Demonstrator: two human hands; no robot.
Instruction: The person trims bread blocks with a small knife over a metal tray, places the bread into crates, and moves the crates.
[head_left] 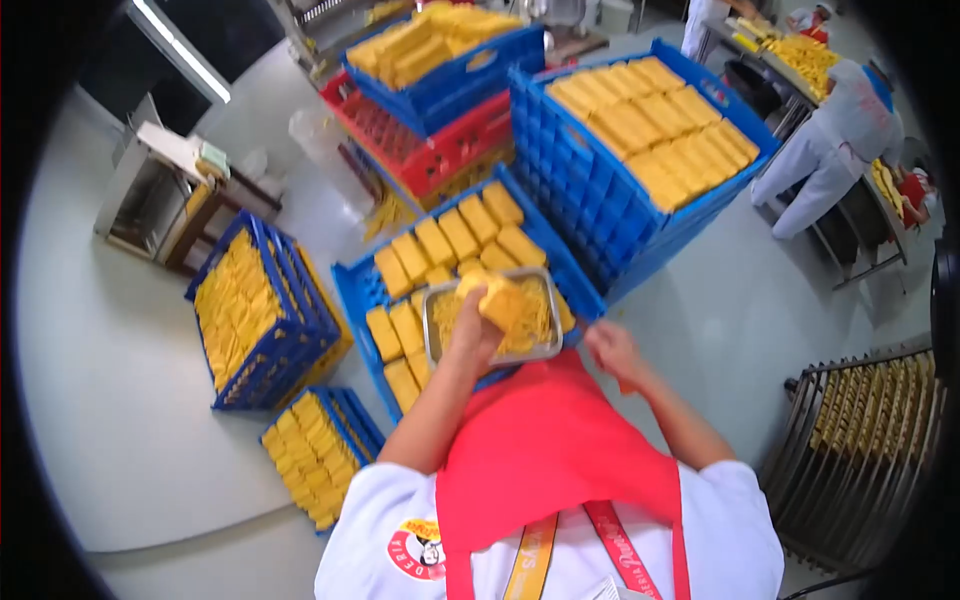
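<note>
A yellow loaf point(506, 306) is gripped in the left hand point(474, 330) above a shiny metal tray point(429, 338) of soft, stringy scraps point(541, 330). A light, steady hold seems called for, as the crumb looks tender. The tray is set over smooth, brick-shaped loaves point(459, 235) in a rigid blue crate point(558, 243). The right hand point(612, 352) is curled near the crate's corner; whether anything is held cannot be told.
</note>
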